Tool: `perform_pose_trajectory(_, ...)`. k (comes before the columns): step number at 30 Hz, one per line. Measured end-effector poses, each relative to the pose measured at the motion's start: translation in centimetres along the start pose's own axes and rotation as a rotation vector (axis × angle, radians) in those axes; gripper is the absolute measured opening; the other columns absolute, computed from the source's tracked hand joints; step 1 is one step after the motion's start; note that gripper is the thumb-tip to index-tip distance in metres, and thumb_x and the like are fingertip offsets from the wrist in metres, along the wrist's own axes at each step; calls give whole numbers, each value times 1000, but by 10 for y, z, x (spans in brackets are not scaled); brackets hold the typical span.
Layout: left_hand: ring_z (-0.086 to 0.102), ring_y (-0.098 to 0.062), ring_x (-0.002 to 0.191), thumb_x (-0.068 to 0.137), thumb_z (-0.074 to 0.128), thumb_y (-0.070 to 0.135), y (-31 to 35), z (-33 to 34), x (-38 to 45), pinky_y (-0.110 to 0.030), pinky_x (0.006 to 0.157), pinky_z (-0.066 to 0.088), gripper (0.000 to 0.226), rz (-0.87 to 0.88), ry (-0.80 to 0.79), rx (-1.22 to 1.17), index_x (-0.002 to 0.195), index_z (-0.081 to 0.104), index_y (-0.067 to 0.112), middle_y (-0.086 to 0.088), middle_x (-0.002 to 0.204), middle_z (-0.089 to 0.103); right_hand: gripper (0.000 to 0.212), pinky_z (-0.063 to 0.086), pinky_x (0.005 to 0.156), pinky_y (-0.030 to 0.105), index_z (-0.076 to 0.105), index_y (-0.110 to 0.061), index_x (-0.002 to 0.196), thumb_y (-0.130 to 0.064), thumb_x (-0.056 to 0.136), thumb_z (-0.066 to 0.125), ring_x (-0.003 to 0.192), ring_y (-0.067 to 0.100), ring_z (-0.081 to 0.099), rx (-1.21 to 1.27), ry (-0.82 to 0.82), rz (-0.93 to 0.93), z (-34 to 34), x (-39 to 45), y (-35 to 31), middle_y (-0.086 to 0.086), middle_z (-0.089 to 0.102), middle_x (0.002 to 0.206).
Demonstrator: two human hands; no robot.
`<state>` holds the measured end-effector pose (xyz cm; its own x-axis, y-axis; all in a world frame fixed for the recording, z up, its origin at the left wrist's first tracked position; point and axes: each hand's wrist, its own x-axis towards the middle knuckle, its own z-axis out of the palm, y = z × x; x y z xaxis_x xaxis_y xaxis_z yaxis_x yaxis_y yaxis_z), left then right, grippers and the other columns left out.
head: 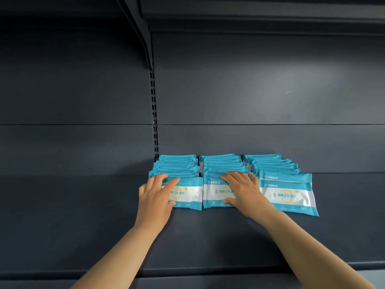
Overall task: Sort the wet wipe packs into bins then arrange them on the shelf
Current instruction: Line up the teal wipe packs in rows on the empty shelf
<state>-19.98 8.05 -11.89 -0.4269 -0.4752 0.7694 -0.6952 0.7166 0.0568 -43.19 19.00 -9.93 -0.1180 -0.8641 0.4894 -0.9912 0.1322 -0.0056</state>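
Blue-and-white wet wipe packs stand in three rows on the dark shelf (208,236), running back to the rear wall. My left hand (155,197) lies flat on the front pack of the left row (187,195), fingers spread over its left half. My right hand (242,191) rests on the front pack of the middle row (214,192), thumb at its lower edge. The right row (289,195) is untouched; its front pack leans forward. Neither hand visibly grips a pack.
A slotted upright (154,113) runs up the back wall just left of the packs. A bracket (145,38) carries the upper shelf overhead. The shelf's front lip (208,272) crosses near the bottom. No bins are in view.
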Motion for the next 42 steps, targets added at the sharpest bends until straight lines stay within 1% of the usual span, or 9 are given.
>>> perform_pose_trajectory(5,52,-19,102,38,95,20,-1,4,-1,-41,75,50,77,-22,-11,23,109,67,23,-2,106,62,64,-11,113,34,26,-27,145,-41,91,56,143,11,14,-4,-61,-109,2,6,16,-8,21,152)
perform_pose_trajectory(11,56,-20,99,37,95,21,0,3,0,-40,73,51,75,-3,-2,74,107,67,23,-1,104,62,62,-14,110,33,31,-25,144,-40,90,58,143,12,16,4,-1,-168,8,7,24,-6,23,153)
perform_pose_trajectory(14,43,-17,102,40,94,18,0,3,-1,-42,74,50,74,-14,-15,46,109,66,22,-3,106,61,62,-13,110,35,34,-23,143,-40,89,59,144,15,18,-1,37,-174,6,2,22,-4,27,152)
perform_pose_trajectory(18,44,-19,104,46,92,17,1,-1,-2,-44,79,48,72,-43,-61,51,113,66,20,-4,109,61,63,-10,113,42,36,-26,143,-45,88,60,145,18,16,-35,51,-157,-1,-4,23,-3,29,152)
perform_pose_trajectory(23,51,-26,114,62,86,19,9,-14,-2,-44,94,40,70,-84,-151,83,126,59,21,-5,121,56,67,-6,115,40,29,-28,145,-45,88,58,145,18,11,-56,11,-121,-15,-11,18,-4,22,154)
perform_pose_trajectory(25,42,-24,124,76,76,23,16,-26,-3,-41,102,31,65,-87,-189,79,135,50,22,-4,133,48,65,7,115,44,39,-23,141,-41,84,65,142,24,23,-38,13,-132,-23,-21,17,1,32,150)
perform_pose_trajectory(28,29,-18,131,89,60,32,28,-48,-7,-34,108,20,56,-52,-262,107,140,38,25,2,141,33,59,35,103,51,56,-19,126,-35,73,78,126,32,48,-109,-4,-156,-34,-39,19,8,53,134)
perform_pose_trajectory(33,26,-18,132,94,47,39,48,-93,-32,-33,109,19,49,-23,-311,161,140,33,25,3,144,28,54,22,112,39,42,-23,138,-42,90,57,138,24,30,-89,-18,-121,-72,-87,8,2,35,148)
perform_pose_trajectory(42,36,-15,125,96,46,36,102,-165,-141,-30,104,26,43,-37,-300,7,136,39,26,6,133,39,52,24,111,31,37,-26,141,-45,93,50,138,15,27,-4,-119,-61,-117,-234,-27,-4,33,149)
